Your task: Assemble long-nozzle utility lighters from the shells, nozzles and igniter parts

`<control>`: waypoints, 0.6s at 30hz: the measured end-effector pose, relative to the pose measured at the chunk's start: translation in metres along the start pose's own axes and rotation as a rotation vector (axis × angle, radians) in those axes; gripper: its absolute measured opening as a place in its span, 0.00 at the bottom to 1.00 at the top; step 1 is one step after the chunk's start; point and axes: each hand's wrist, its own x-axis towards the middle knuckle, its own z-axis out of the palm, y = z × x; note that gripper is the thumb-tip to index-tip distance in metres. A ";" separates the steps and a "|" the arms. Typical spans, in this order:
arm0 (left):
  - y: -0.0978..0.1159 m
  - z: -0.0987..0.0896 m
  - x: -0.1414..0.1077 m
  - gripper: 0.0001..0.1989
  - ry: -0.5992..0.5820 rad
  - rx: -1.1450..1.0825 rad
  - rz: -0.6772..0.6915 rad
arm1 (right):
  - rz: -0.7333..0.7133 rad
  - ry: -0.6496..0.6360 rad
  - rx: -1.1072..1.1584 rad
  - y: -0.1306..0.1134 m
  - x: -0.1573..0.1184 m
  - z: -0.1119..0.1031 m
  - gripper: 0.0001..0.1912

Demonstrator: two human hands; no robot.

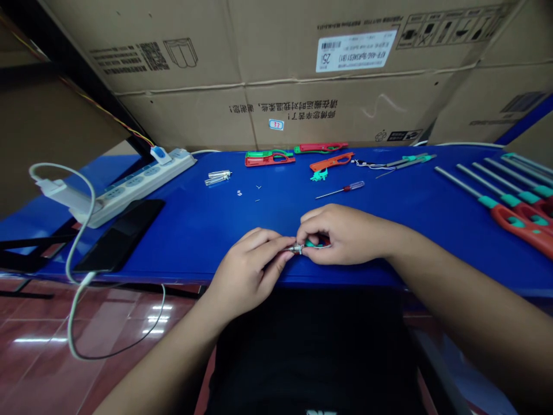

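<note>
Close to the table's front edge, my left hand (254, 262) pinches a small silvery metal part (296, 248) between thumb and fingers. My right hand (345, 233) is closed at the other end of that part, its fingertips touching it. Green and dark red bits (317, 244) with a white wire show under my right fingers; most of them is hidden by the hand. Beyond my hands lies a small screwdriver (345, 188) with a clear and red handle. Red and orange lighter shell halves (332, 162) lie farther back, beside a few green plastic pieces (319, 175).
Several red long-neck lighters (516, 216) lie on the right. Lighter tubes with wires (410, 161) rest at the back right. Metal cylinders (218, 177) and tiny parts (239, 193) lie left of centre. On the left are a power strip (138, 187), a phone (121, 233) and a looping cable (69, 265).
</note>
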 end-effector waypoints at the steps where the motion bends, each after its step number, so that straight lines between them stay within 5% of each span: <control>1: 0.000 0.000 0.000 0.13 -0.003 -0.005 0.000 | -0.004 -0.009 0.023 0.001 0.000 0.000 0.05; 11: 0.000 0.000 0.001 0.13 -0.024 -0.020 0.009 | 0.059 -0.111 0.151 0.004 -0.001 -0.008 0.08; 18: -0.001 0.001 0.001 0.12 -0.012 0.008 -0.023 | -0.078 -0.026 -0.026 0.002 0.000 -0.007 0.08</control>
